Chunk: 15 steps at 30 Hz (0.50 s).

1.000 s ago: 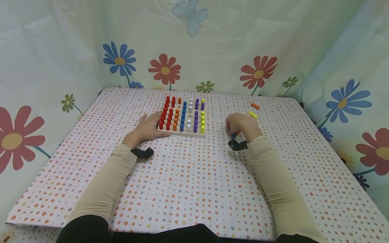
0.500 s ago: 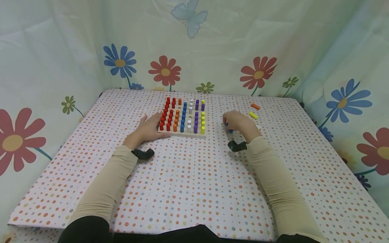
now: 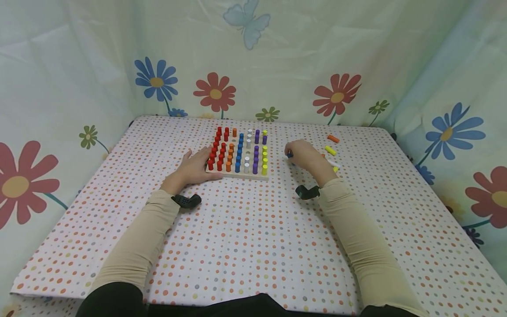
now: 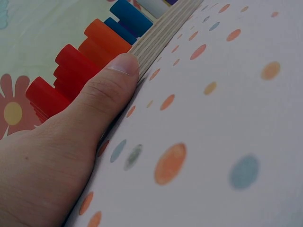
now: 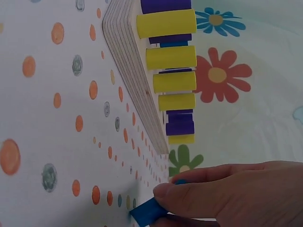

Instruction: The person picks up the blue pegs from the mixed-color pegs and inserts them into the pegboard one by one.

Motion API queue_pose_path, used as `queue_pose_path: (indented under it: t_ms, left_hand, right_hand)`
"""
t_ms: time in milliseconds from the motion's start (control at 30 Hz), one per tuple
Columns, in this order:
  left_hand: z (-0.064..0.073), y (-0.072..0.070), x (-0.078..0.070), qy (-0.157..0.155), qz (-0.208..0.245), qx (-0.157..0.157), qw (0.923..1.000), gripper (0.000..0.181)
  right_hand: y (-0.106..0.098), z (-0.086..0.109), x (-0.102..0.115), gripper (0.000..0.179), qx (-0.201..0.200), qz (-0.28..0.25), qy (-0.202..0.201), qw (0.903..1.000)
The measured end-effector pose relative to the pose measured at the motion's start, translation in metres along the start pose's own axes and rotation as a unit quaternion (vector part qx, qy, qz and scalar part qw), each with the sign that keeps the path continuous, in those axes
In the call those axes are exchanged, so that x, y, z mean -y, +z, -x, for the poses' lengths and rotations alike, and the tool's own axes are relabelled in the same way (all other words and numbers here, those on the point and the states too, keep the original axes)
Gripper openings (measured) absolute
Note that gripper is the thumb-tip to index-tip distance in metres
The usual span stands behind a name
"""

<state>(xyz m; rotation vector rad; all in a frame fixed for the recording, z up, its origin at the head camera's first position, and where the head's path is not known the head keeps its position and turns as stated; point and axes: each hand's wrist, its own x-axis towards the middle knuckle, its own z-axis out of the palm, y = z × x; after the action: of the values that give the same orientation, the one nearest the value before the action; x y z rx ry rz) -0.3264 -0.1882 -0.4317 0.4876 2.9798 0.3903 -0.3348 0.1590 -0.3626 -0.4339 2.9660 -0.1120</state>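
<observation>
A wooden pegboard (image 3: 247, 177) stands on the table, with columns of red, orange, blue, white, purple and yellow pegs. Some spots among the orange, white, purple and yellow columns hold no peg. My left hand (image 3: 193, 168) rests at its front left corner, the straight thumb (image 4: 106, 90) against the front edge; the left wrist view hides the other fingers. To the right of the board, my right hand (image 3: 306, 155) pinches a blue peg (image 5: 149, 211) between thumb and fingers, tilted and close above the cloth. Yellow pegs (image 5: 173, 57) line the board's near side in the right wrist view.
Loose pegs lie beyond and beside my right hand: an orange one (image 3: 333, 138), a yellow one (image 3: 330, 150), a white one (image 3: 334, 164) and another yellow one (image 3: 336, 169). A dotted cloth (image 3: 245, 246) covers the table. A flowered curtain (image 3: 289, 57) hangs behind.
My right hand has moved left and away from me, towards the board, with the blue peg. Loose white and yellow pegs behind it have come into view. My left hand stays at the board's corner.
</observation>
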Motion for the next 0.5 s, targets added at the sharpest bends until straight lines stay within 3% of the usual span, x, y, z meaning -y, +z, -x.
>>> queue_pose_path:
  t_ms: [300, 500]
  left_hand:
    - [-0.0006, 0.0005, 0.0001, 0.002, 0.002, 0.001, 1.0, 0.125]
    - [0.0, 0.0001, -0.0002, 0.002, 0.003, -0.001, 1.0, 0.123]
  right_hand:
    - [0.0047, -0.0014, 0.0021, 0.02, -0.058, -0.039, 0.006, 0.9975]
    - [0.0034, -0.0021, 0.0039, 0.022, -0.06, -0.035, 0.004, 0.9976]
